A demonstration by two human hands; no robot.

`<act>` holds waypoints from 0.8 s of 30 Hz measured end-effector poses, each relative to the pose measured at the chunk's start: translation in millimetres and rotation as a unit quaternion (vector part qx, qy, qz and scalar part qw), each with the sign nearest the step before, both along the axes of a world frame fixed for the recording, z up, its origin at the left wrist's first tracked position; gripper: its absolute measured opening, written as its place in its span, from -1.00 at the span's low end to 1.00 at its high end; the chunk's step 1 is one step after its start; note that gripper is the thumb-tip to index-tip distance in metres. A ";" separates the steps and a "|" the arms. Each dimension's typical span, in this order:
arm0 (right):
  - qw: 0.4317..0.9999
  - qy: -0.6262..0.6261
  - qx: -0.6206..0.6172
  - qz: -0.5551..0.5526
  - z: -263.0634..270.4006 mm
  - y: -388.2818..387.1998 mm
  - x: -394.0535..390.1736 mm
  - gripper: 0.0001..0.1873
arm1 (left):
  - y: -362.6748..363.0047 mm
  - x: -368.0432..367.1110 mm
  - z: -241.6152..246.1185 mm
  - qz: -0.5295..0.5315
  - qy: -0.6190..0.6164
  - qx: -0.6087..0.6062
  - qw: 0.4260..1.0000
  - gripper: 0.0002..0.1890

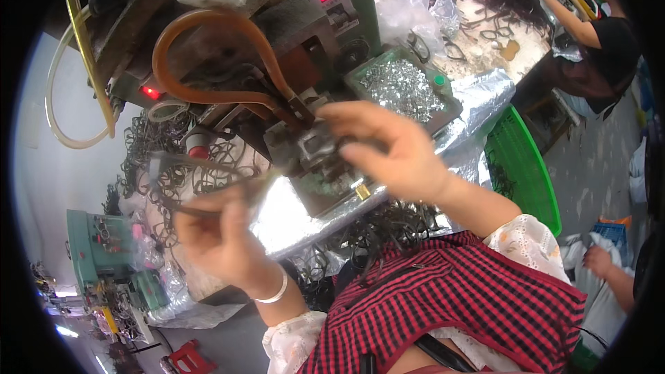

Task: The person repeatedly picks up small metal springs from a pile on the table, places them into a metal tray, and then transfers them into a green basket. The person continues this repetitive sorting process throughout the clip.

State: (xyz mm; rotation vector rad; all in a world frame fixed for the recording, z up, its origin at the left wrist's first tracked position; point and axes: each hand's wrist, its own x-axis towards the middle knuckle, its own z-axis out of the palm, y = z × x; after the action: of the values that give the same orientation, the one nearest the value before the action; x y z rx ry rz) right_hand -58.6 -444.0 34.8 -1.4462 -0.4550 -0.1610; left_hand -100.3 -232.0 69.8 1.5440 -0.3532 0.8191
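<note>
Pinched in my left hand (pixel 221 239) is a thin, dark eyeglass frame (pixel 195 212), blurred, held over the left part of the bench. My right hand (pixel 395 150) reaches to the metal fixture (pixel 314 143) of a bench machine, thumb and fingers apart around its right side. Blur hides whether a small piece sits between those fingertips. Thick brown hoses (pixel 218 96) loop down to clamped ends just above the fixture. A small brass-coloured block (pixel 362 191) lies at the fixture's front edge. Right of the fixture stands a tray (pixel 449 109) filled with small shiny metal pieces (pixel 400 88).
Dark eyeglass frames lie heaped on the left bench (pixel 208 166) and near my lap (pixel 384 228). A green plastic basket (pixel 524 171) stands at the right. Silver foil (pixel 291 213) covers the bench front. Another person (pixel 587 47) works at upper right; a further person's hand (pixel 598 262) shows lower right.
</note>
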 end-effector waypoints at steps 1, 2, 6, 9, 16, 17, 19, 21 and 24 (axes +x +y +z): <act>0.989 -0.091 -0.115 -0.034 -13.2 -19.4 14.8 -0.62 | -9.3 -4.5 -2.2 0.017 0.018 0.021 0.999 -0.84; 0.932 -0.120 -0.286 -0.188 -29.4 -35.0 25.1 -0.68 | -22.9 -4.3 -2.9 -0.002 0.026 0.023 0.999 -0.81; 0.761 -0.104 -0.504 -0.394 -82.5 -68.7 50.0 -0.80 | -42.6 9.9 -7.1 -0.044 0.064 0.074 0.994 -0.78; 0.813 -0.170 -0.426 -0.359 -91.0 -73.0 62.2 -0.88 | -48.8 10.4 -7.4 -0.011 0.066 0.109 0.992 -0.84; 0.863 -0.101 -0.307 -0.388 -82.6 -71.9 70.6 -0.94 | -50.1 12.7 -11.5 -0.002 0.060 0.128 0.990 -0.84; 0.870 -0.098 -0.288 -0.388 -80.7 -70.7 69.8 -0.94 | -50.2 12.9 -11.0 -0.002 0.070 0.125 0.990 -0.84; 0.878 -0.095 -0.279 -0.378 -75.7 -68.6 70.3 -0.92 | -49.9 14.3 -9.4 -0.009 0.060 0.123 0.991 -0.85; 0.892 -0.077 -0.264 -0.359 -70.5 -65.9 70.8 -0.90 | -51.0 13.2 -14.4 -0.010 0.057 0.105 0.993 -0.85; 0.916 -0.012 -0.242 -0.320 -69.6 -66.3 70.0 -0.84 | -43.3 -4.2 -30.3 0.018 0.031 0.128 0.991 -0.67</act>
State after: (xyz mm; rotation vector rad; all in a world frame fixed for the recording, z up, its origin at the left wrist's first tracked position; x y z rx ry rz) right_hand 11.4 -510.3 -34.7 -2.0509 -0.0125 -0.6262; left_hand -104.5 -275.3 39.6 1.8163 -0.3973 0.7742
